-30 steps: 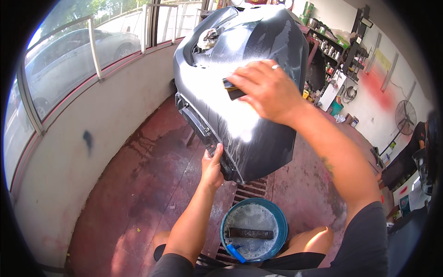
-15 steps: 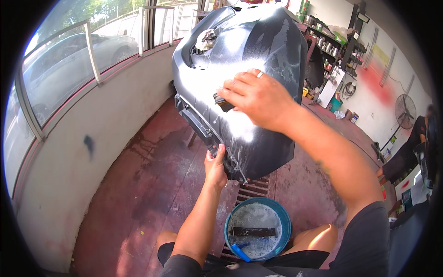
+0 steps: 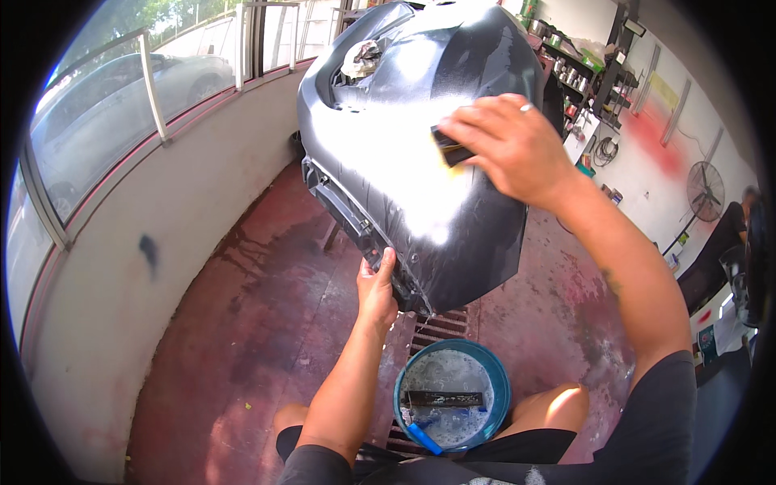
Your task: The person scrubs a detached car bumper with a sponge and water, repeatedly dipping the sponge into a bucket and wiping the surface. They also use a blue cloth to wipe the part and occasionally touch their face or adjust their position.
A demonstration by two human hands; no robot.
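A large dark grey car bumper, wet and streaked, is raised in front of me, with strong sunlight glaring off its middle. My left hand grips its near lower edge, thumb on top and the other fingers partly hidden beneath. In my right hand is a small black sanding block with a yellowish edge, pressed against the bumper's face right of the glare. A crumpled pale wad sits in the opening at the bumper's upper left.
Between my knees stands a teal bucket of cloudy water, with a dark flat bar and a blue-handled tool in it. A floor grate runs beneath. Left is a low white wall; at right are a fan and another person.
My right hand has slid the sanding block to the right across the bumper. My left hand keeps its hold on the edge. The view has shifted slightly.
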